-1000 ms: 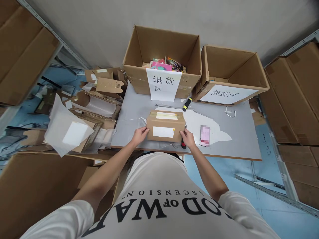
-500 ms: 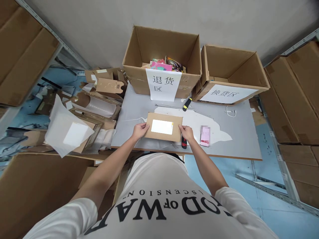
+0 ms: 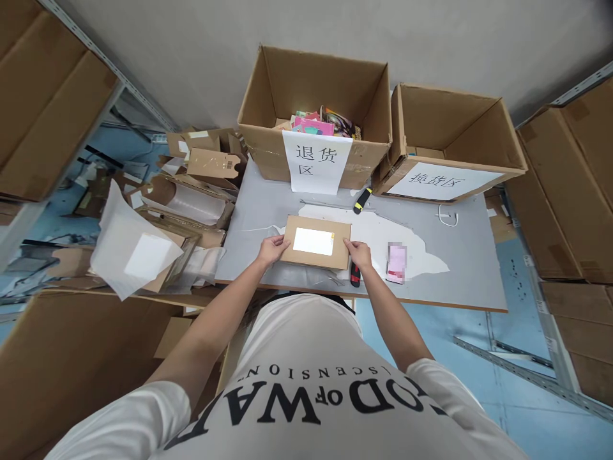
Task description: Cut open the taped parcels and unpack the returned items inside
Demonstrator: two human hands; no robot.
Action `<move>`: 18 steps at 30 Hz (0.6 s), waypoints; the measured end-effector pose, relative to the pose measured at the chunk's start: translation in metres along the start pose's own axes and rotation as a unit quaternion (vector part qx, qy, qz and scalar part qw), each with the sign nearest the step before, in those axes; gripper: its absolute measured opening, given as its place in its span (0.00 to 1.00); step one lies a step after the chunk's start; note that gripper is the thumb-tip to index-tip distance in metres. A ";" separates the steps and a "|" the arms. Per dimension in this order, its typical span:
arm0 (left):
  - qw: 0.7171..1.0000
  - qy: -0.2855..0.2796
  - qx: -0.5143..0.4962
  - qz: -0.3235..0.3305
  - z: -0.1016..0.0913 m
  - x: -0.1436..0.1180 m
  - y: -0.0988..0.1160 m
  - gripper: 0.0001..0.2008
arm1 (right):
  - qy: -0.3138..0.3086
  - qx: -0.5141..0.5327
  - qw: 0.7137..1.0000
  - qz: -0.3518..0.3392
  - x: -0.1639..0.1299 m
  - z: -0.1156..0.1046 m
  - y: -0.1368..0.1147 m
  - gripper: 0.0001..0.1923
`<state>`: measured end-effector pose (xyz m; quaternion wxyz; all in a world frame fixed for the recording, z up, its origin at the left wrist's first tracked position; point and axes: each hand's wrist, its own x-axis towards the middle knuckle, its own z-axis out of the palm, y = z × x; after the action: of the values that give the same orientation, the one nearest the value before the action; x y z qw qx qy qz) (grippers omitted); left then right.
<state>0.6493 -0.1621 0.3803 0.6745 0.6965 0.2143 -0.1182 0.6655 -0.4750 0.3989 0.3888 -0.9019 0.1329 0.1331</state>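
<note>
A small brown cardboard parcel with a white label on its upper face rests on the grey table, just in front of me. My left hand grips its left end and my right hand grips its right end. A red-and-black utility knife lies just under my right hand, at the table's near edge. A pink phone lies to the right of the parcel.
Two large open cartons stand at the back: the left carton holds colourful items and bears a paper sign, the right carton bears another sign. A yellow-black tool lies between them. Flattened cardboard and plastic pile up left; stacked boxes stand right.
The parcel has been tipped over between my hands, so the labelled face that faced me a second ago now points up. Both hands kept their hold on its ends.
</note>
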 end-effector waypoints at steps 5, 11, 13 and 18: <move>1.000 0.010 -0.015 -0.002 0.001 -0.003 -0.003 0.35 | 0.008 0.048 0.999 0.004 0.000 0.004 0.004 0.30; 0.999 0.022 -0.043 0.012 -0.008 -0.019 -0.038 0.30 | 0.003 0.218 0.976 -0.002 -0.025 0.013 0.041 0.25; 0.999 -0.006 -0.025 0.024 -0.010 -0.028 -0.053 0.33 | -0.036 0.168 0.984 -0.039 -0.039 0.017 0.053 0.27; 0.997 -0.036 0.048 0.049 -0.006 -0.042 -0.068 0.29 | -0.095 0.079 0.988 -0.090 -0.058 0.032 0.059 0.34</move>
<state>0.5804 -0.1622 0.3389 0.6526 0.7329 0.1495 -0.1206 0.5872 -0.4830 0.3583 0.4803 -0.8597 0.0237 0.1722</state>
